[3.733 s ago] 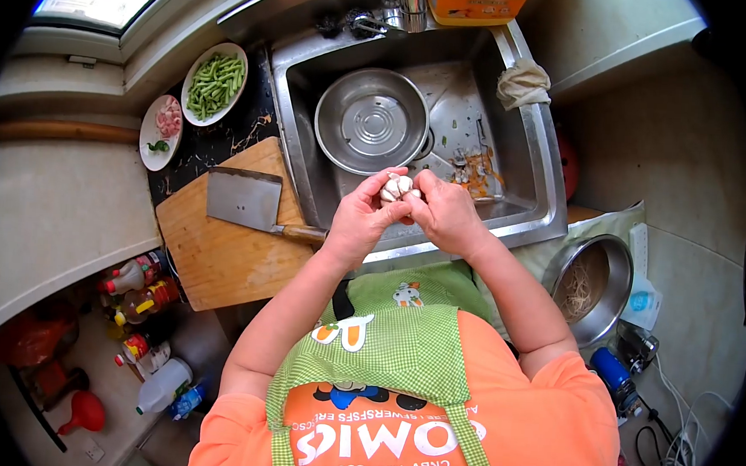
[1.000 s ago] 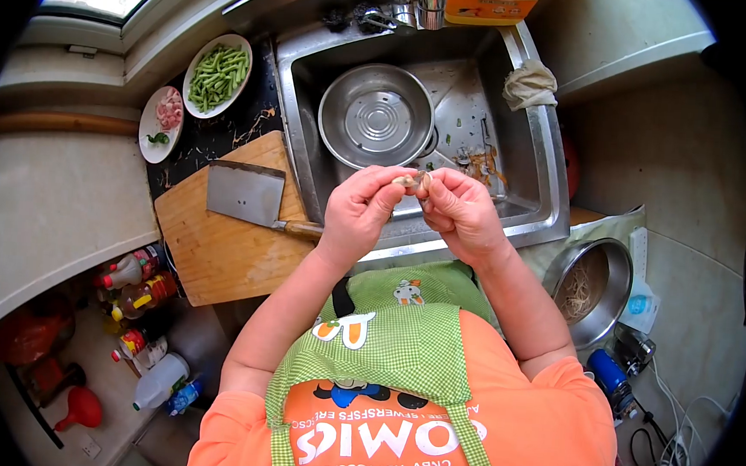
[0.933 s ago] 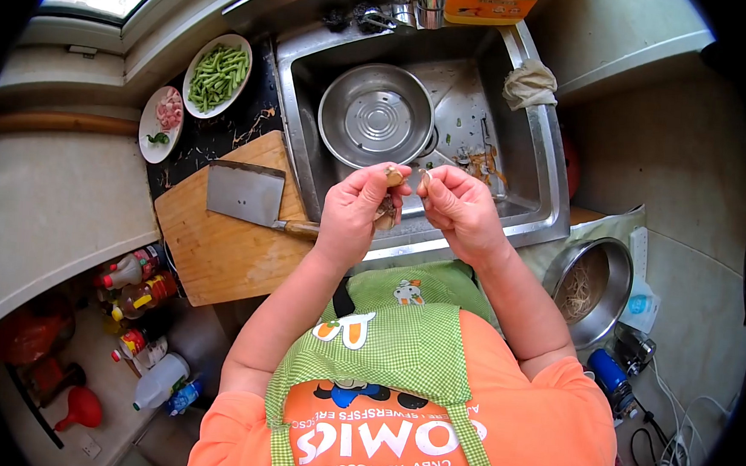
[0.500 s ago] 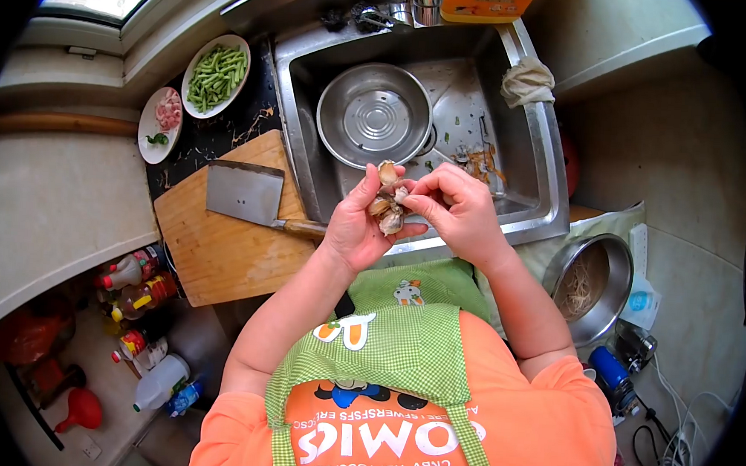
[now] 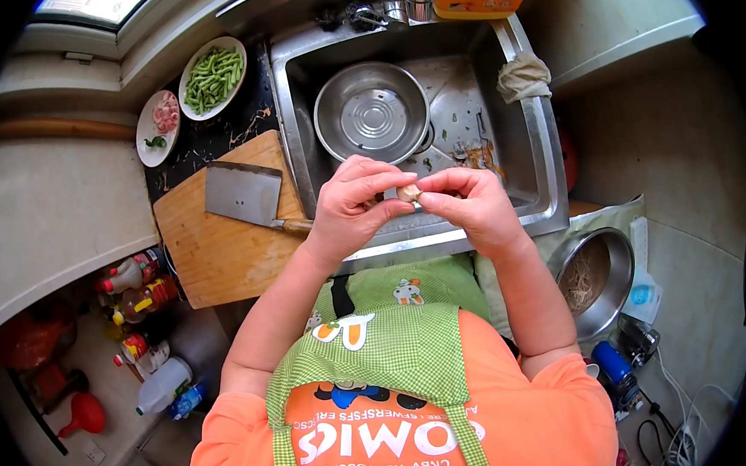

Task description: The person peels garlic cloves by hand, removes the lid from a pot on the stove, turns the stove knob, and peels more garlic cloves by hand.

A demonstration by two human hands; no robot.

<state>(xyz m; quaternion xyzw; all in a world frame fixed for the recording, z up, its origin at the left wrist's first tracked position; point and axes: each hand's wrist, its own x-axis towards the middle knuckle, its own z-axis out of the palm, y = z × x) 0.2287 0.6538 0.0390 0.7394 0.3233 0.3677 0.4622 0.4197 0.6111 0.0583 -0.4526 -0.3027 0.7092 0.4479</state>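
A pale garlic clove (image 5: pixel 408 192) is pinched between both hands above the sink's front edge. My left hand (image 5: pixel 356 205) grips its left side with thumb and forefinger, the other fingers curled over something mostly hidden in the palm. From the right, the thumb and forefinger of my right hand (image 5: pixel 470 206) press on the clove's other side. Beyond the hands, a round steel basin (image 5: pixel 372 113) sits in the sink (image 5: pixel 548 171). At the left, a cleaver (image 5: pixel 243 194) lies on the wooden cutting board (image 5: pixel 222 254), its handle pointing toward my left wrist.
Plates of cut green beans (image 5: pixel 214 80) and of pink meat pieces (image 5: pixel 166 114) stand at the upper left. A steel bowl (image 5: pixel 618 282) holding pale strands is at the right. A cloth (image 5: pixel 523 77) hangs over the sink's right rim. Several bottles (image 5: pixel 145 298) stand lower left.
The garlic pieces that lay in my open left hand are now mostly hidden behind its curled fingers. Both hands have come together on a single clove, where earlier they held a whole bulb.
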